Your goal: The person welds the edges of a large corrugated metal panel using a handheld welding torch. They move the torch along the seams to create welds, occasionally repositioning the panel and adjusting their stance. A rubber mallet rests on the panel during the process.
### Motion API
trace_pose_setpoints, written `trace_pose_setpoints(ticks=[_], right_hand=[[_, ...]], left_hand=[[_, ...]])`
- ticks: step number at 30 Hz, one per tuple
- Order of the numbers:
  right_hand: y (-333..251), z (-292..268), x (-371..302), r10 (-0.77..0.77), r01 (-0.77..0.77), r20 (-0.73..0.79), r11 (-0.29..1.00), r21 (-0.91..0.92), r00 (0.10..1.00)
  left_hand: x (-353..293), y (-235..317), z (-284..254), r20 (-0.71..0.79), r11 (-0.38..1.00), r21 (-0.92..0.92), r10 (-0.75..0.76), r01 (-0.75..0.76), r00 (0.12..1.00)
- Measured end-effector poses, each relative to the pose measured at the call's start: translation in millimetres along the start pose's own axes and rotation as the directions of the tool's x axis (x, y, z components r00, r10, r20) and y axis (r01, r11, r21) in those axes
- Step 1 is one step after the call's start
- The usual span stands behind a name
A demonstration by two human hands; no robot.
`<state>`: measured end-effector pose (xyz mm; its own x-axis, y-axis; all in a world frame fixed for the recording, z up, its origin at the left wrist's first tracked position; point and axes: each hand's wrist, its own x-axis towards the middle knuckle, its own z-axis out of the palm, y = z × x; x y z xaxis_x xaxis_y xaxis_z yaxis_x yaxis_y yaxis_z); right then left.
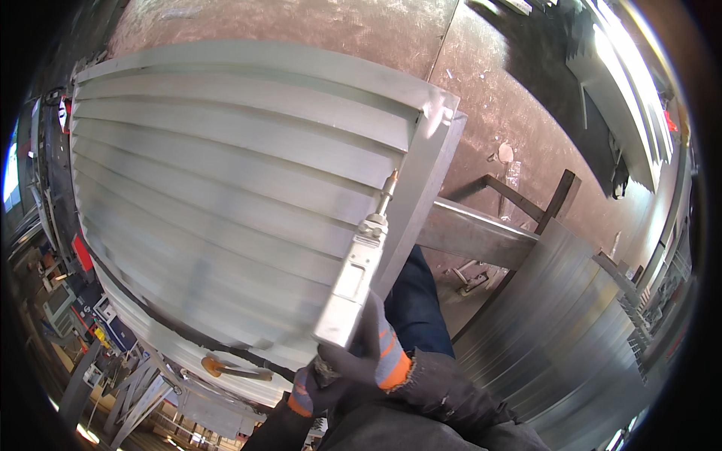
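Note:
My right hand [372, 349], in a grey glove with an orange-striped cuff, is closed around the back of a white, boxy handheld welding gun [350, 289]. Its narrow nozzle ends in a copper-coloured tip and points away from me, over the right end of a grey louvered metal panel [226, 158]. Whether the tip touches the panel, I cannot tell. My left hand [312, 387], gloved alike, is closed at the rear end of the gun, where a black cable [188, 331] comes in; its fingers are partly hidden. A bright spot or smear shows at the panel's far right corner.
A metal rod with a rounded orange-brown end [213, 367] lies on the panel's near edge. Right of me, long ribbed metal strips [556, 323] are stacked beside a steel frame [481, 229]. Tools and equipment boxes [113, 331] crowd the left. Scraps lie on the brown floor [511, 98].

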<state>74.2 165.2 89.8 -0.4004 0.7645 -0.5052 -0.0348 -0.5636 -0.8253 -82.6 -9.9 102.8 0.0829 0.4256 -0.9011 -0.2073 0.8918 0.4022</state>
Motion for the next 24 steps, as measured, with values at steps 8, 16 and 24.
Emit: trace_pose_setpoints(ticks=[8,16,24], right_hand=[[-5.6,27.3,56.4,0.179,-0.159,-0.177,0.98,0.121,0.968],[-6.1,31.0,67.9,0.222,-0.207,-0.214,0.974,0.089,0.951],[-7.3,32.4,71.9,0.222,-0.209,-0.234,0.975,0.076,0.947]], left_hand=[[19.9,69.5,-19.1,-0.198,0.845,0.534,0.141,-0.014,0.97],[23.6,86.7,-34.6,-0.194,0.874,0.466,-0.047,0.135,0.98],[27.7,98.0,-35.2,-0.191,0.89,0.398,-0.157,0.223,0.969]])
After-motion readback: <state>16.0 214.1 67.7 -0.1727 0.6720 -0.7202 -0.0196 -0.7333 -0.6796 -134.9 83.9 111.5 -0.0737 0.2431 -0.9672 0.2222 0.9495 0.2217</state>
